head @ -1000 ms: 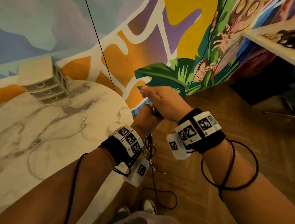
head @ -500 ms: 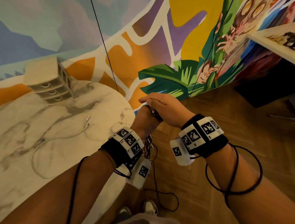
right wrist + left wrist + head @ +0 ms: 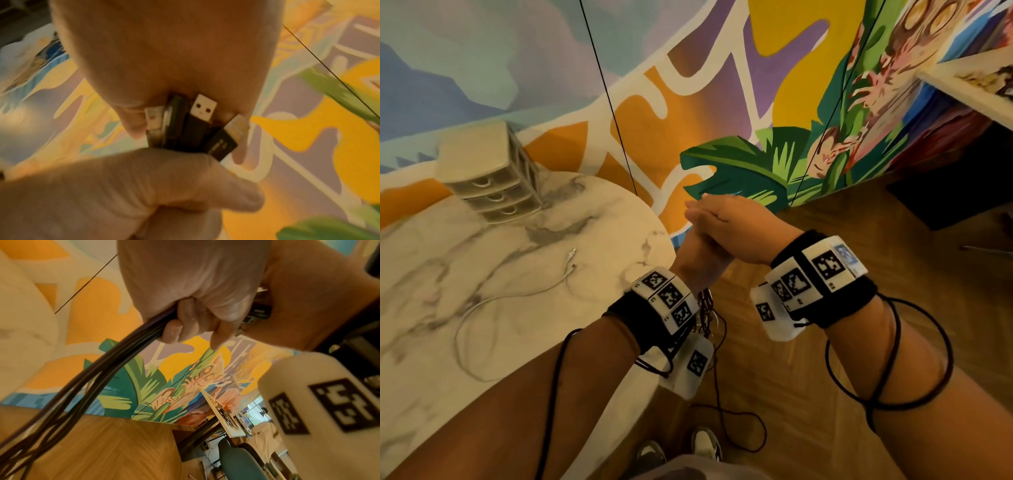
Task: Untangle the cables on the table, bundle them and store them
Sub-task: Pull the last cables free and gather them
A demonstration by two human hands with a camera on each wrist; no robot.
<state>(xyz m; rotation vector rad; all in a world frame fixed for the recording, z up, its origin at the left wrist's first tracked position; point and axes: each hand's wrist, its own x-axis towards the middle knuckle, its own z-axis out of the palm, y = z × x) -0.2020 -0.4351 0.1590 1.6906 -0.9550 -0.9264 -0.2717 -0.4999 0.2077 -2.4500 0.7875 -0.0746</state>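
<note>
My left hand point(image 3: 697, 255) grips a bundle of black cables point(image 3: 705, 308) in a fist beyond the table's right edge; the strands point(image 3: 115, 363) hang down from it toward the floor. Several USB plug ends point(image 3: 193, 125) stick up out of that fist point(image 3: 123, 186). My right hand point(image 3: 726, 222) lies over them with its fingers stretched out flat, the palm point(image 3: 164, 56) on the plug tips. A white cable point(image 3: 517, 294) lies loose in a curve on the marble table point(image 3: 431, 274).
A small beige drawer unit point(image 3: 493, 178) stands at the back of the table against the painted wall. A black cable tail point(image 3: 739, 431) loops on the wooden floor by my shoes point(image 3: 705, 445). A white shelf point(image 3: 969, 85) juts out at the upper right.
My right hand's fingers have gone from curled over the plugs to stretched flat across them. The left hand keeps its grip on the bundle.
</note>
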